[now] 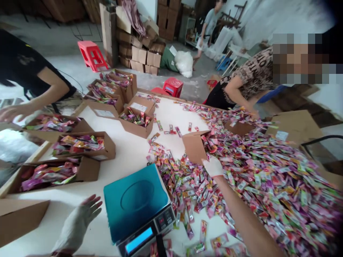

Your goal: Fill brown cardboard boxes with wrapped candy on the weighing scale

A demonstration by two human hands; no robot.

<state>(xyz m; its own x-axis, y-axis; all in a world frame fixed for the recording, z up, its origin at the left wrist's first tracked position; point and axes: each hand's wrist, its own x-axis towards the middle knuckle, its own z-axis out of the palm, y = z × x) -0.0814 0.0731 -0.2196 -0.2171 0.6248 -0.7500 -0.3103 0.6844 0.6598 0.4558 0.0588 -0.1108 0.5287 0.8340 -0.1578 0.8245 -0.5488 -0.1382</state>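
My left hand (80, 217), in a pale glove with bare fingertips, is held above the white tabletop left of the scale, its fingers stretched out and holding nothing. The digital scale (136, 200) has a blue-green plate with nothing on it and a lit display. My right hand (213, 167), in a white glove, grips the near edge of a small cardboard box (194, 148). That box lies tilted among the loose candy packets (249, 167), some of which show at its mouth. Part of the right hand's fingers is hidden by the box.
Filled cardboard boxes (96, 153) line the left side of the table. An open box flap (21, 217) sits at near left. A co-worker's hand (252, 110) is at the pile's far side; another person's arm (50, 85) reaches in at left. Red stools (92, 55) stand beyond.
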